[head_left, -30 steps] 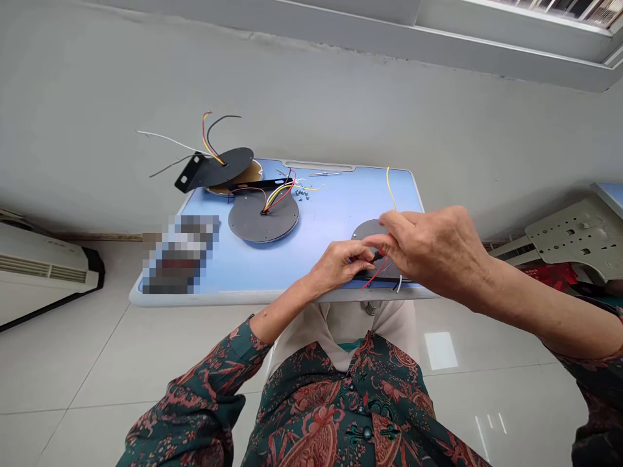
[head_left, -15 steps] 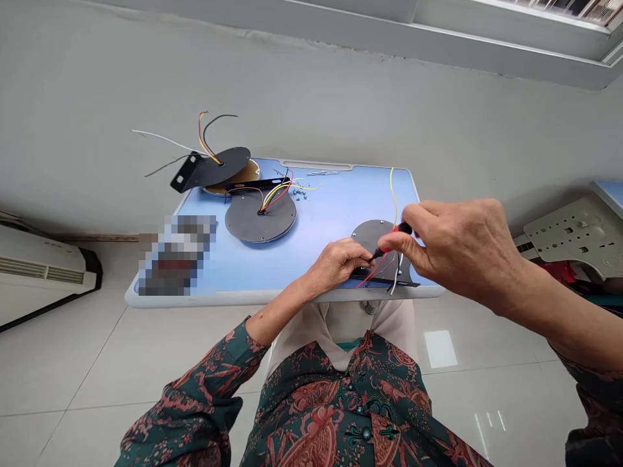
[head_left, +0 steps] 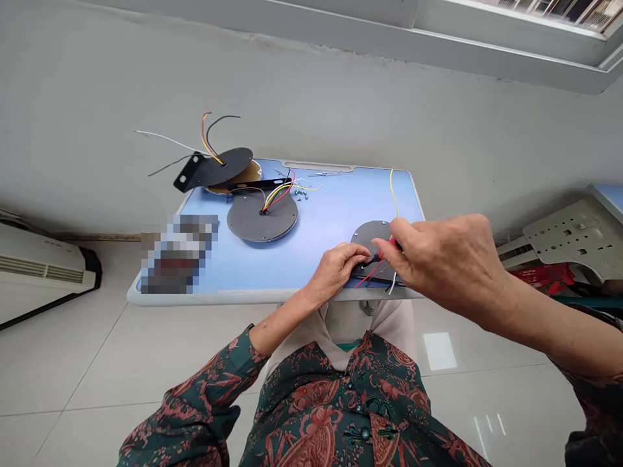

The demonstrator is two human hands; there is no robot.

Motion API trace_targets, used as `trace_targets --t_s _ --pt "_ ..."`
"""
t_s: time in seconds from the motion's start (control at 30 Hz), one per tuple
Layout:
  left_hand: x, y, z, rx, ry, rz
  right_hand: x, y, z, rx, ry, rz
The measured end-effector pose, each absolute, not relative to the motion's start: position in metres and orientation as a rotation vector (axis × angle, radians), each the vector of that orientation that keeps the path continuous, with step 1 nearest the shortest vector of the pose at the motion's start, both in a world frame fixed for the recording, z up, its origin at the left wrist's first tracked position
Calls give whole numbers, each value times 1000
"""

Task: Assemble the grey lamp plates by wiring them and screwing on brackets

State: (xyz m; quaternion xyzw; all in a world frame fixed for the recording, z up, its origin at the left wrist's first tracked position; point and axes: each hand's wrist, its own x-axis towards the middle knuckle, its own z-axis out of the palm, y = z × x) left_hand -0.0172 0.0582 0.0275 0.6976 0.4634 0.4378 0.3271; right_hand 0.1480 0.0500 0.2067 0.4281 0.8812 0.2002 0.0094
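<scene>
Gripping a screwdriver point(head_left: 375, 258) with red and black colours, the right hand point(head_left: 438, 269) is closed around the handle, and the dark lower part points down and leftward to the near disc point(head_left: 368, 235). The left hand point(head_left: 335, 267) has its thumb and fingers bent together just beside the tip; I cannot tell if they pinch something between them. This disc is grey and lies at the right end of the blue table point(head_left: 321, 227), close to the front edge, with a black bracket point(head_left: 378, 280) along its near side. A yellow wire point(head_left: 392, 191) extends toward the far edge, while a red wire point(head_left: 367, 275) and a white wire point(head_left: 393, 283) point toward the person.

To the left lies a second disc point(head_left: 243, 222), its wires coming from the middle. Behind it a third disc point(head_left: 236, 167) is tilted over a gold-coloured plate point(head_left: 250, 174). Small screws point(head_left: 300, 194) and thin rods point(head_left: 325, 174) lie farther back.

Concerning writing, the white appliance point(head_left: 43, 264) on the floor carries faint marks (too small for reading), and a pixelated patch point(head_left: 180, 256) hides whatever is at the table's left corner.
</scene>
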Motion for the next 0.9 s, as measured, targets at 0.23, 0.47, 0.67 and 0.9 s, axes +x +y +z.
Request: trace_targets --t_s 0.23,0.47,0.67,0.9 --pt "-16 53 26 1823 1206 1202 149 59 218 1146 2637 494" --pt "-29 44 26 1874 1087 1209 139 77 229 768 2570 442" --pt "-40 14 23 2034 1127 1373 139 84 233 740 2537 446" --pt "-22 15 10 2004 1323 1510 138 78 234 645 2606 459"
